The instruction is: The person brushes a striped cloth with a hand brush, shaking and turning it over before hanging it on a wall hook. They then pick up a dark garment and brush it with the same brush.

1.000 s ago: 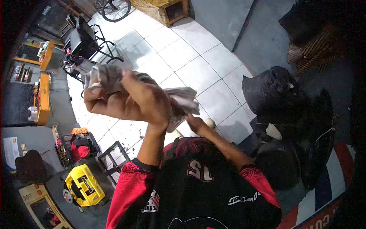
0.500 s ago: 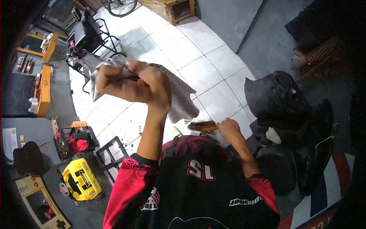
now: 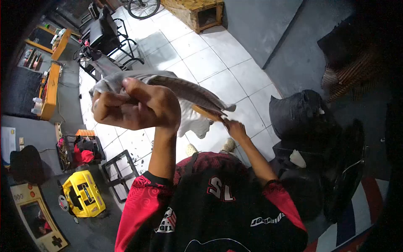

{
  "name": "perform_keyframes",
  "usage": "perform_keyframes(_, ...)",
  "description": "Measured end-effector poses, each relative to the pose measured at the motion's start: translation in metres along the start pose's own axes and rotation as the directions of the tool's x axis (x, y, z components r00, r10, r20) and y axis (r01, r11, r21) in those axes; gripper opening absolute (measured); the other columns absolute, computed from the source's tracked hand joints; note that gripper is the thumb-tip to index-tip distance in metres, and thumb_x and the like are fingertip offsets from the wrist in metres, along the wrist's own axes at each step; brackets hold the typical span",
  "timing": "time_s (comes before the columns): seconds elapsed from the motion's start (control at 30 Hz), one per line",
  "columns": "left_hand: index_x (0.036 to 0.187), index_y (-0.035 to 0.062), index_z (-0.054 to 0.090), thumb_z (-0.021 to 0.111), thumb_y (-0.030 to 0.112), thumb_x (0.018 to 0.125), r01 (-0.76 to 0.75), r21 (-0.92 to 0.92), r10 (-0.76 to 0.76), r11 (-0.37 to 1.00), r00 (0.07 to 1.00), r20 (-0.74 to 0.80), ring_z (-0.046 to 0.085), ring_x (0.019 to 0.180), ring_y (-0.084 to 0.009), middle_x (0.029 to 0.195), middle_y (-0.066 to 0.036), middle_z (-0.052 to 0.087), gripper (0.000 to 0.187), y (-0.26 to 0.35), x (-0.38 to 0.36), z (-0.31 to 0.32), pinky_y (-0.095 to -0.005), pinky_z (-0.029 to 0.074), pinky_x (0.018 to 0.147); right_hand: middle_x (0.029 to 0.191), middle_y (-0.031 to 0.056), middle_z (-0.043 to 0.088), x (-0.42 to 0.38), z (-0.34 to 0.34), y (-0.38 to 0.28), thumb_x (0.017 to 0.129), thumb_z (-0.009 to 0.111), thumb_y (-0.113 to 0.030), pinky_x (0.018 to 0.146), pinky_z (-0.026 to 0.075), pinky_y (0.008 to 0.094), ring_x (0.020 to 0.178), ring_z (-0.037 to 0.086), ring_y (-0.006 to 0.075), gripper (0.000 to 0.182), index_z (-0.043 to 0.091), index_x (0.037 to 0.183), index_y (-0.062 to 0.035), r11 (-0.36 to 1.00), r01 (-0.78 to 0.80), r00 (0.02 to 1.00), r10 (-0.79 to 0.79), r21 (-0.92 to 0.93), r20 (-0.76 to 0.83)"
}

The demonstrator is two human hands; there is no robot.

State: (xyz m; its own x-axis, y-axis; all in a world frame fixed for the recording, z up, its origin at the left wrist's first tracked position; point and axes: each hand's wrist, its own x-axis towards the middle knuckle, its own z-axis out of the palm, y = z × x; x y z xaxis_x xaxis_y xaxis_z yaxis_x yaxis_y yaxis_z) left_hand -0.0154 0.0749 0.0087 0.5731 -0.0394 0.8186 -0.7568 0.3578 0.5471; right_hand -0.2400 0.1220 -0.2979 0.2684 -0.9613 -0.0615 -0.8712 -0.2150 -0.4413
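Observation:
A grey cloth (image 3: 197, 90) hangs in front of me, with its upper edge bunched in my left hand (image 3: 136, 103). That hand is closed and raised, and part of the cloth drapes away to the right of it. Lower down, my right hand (image 3: 235, 129) is closed around the end of a wooden brush (image 3: 205, 112). The brush's pale wooden back shows against the underside of the cloth; its bristles are hard to make out here.
White tiles (image 3: 247, 94) with dark bits scattered lie below. At left are a yellow toy car (image 3: 84, 195), a black frame (image 3: 119, 174) and a filled crate (image 3: 82, 153). A black chair (image 3: 103, 33) stands farther off; a black bag (image 3: 296, 113) sits at right.
My right hand has raised the brush up and left, from below the cloth to against it. The cloth has swung and spread wider, while my left hand keeps its grip.

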Motion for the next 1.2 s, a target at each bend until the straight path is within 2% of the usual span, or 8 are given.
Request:
perform_keyframes(0.1, 0.08, 0.0022, 0.034, 0.046, -0.007, 0.078, 0.08, -0.159, -0.087, 0.984, 0.996, -0.037, 0.036, 0.082, -0.0177, 0.087, -0.005, 0.028, 0.015, 0.01, 0.003, 0.008, -0.0334, 0.034, 0.079, 0.082, 0.0155, 0.063, -0.025, 0.054, 0.035, 0.079, 0.047, -0.017, 0.066, 0.05, 0.043, 0.077, 0.062, 0.0312, 0.021, 0.06, 0.091, -0.0059, 0.941, -0.162, 0.873, 0.277, -0.297, 0.401)
perform_keyframes(0.4, 0.082, 0.0037, 0.039, 0.043, -0.008, 0.059, -0.376, -0.154, 0.392, 0.914, 0.916, 0.088, 0.031, 0.08, -0.023, 0.076, -0.005, 0.036, 0.027, 0.044, -0.023, 0.04, -0.0358, 0.028, 0.063, 0.08, 0.0206, 0.06, -0.053, -0.101, -0.116, 0.079, 0.053, -0.021, 0.07, 0.045, 0.0452, 0.078, 0.059, 0.0355, 0.022, 0.061, 0.083, -0.0012, 0.974, 0.095, 0.836, -0.19, 0.205, 0.515)
perform_keyframes(0.5, 0.082, 0.0039, 0.04, 0.043, -0.005, 0.061, -0.432, -0.107, 0.443, 0.895, 0.89, 0.11, 0.032, 0.079, -0.0208, 0.075, -0.004, 0.036, 0.023, 0.049, -0.034, 0.032, -0.0321, 0.03, 0.062, 0.078, 0.0183, 0.059, -0.051, -0.157, -0.17, 0.083, 0.051, -0.017, 0.063, 0.047, 0.0432, 0.074, 0.059, 0.0349, 0.02, 0.05, 0.094, 0.0001, 0.826, 0.298, 0.903, -0.406, 0.479, 0.138)
perform_keyframes(0.57, 0.083, 0.0038, 0.04, 0.044, -0.003, 0.064, -0.459, -0.079, 0.465, 0.885, 0.878, 0.111, 0.034, 0.077, -0.0187, 0.076, -0.004, 0.036, 0.02, 0.05, -0.038, 0.02, -0.0299, 0.031, 0.062, 0.08, 0.0195, 0.058, -0.044, -0.157, -0.182, 0.083, 0.051, -0.013, 0.062, 0.047, 0.042, 0.074, 0.058, 0.0356, 0.02, 0.049, 0.098, 0.0007, 0.936, 0.203, 0.955, -0.254, 0.288, 0.154)
perform_keyframes(0.73, 0.085, 0.0037, 0.041, 0.047, 0.002, 0.073, -0.455, 0.089, 0.455, 0.886, 0.89, 0.028, 0.037, 0.074, -0.0136, 0.078, -0.002, 0.036, 0.013, 0.046, -0.025, 0.001, -0.0242, 0.035, 0.063, 0.076, 0.0197, 0.058, 0.006, -0.074, -0.149, 0.084, 0.052, -0.015, 0.062, 0.046, 0.0405, 0.071, 0.059, 0.0339, 0.024, 0.053, 0.099, 0.0041, 0.941, 0.197, 0.87, -0.038, 0.276, -0.491)
perform_keyframes(0.87, 0.086, 0.0036, 0.041, 0.05, 0.006, 0.08, -0.204, 0.226, 0.245, 0.952, 0.955, -0.169, 0.04, 0.071, -0.0095, 0.08, -0.001, 0.036, 0.011, 0.036, 0.018, 0.011, -0.0196, 0.039, 0.064, 0.073, 0.0177, 0.058, 0.012, 0.066, -0.047, 0.085, 0.05, -0.033, 0.059, 0.046, 0.0403, 0.065, 0.059, 0.032, 0.039, 0.055, 0.087, 0.0058, 0.909, -0.045, 0.958, 0.157, 0.414, -0.239)
perform_keyframes(0.97, 0.087, 0.0019, 0.038, 0.058, -0.004, 0.07, -0.044, -0.282, 0.008, 0.958, 0.992, -0.126, 0.039, 0.083, -0.0147, 0.087, -0.004, 0.032, 0.026, 0.011, 0.032, 0.006, -0.0271, 0.036, 0.078, 0.072, 0.0179, 0.058, -0.023, 0.081, -0.01, 0.085, 0.049, -0.034, 0.058, 0.046, 0.0399, 0.065, 0.059, 0.0318, 0.041, 0.055, 0.086, 0.006, 0.907, -0.287, 0.957, 0.258, 0.308, 0.132)
perform_keyframes(1.2, 0.099, 0.0049, 0.043, 0.049, 0.002, 0.077, -0.119, -0.209, 0.122, 0.971, 0.993, 0.001, 0.045, 0.084, -0.0129, 0.089, -0.002, 0.043, 0.023, -0.028, 0.023, 0.023, -0.0241, 0.038, 0.077, 0.071, 0.0182, 0.058, -0.106, 0.099, 0.062, 0.085, 0.048, -0.037, 0.058, 0.045, 0.0388, 0.064, 0.059, 0.0314, 0.044, 0.055, 0.084, 0.0063, 0.871, -0.49, 0.753, 0.43, -0.01, 0.498)
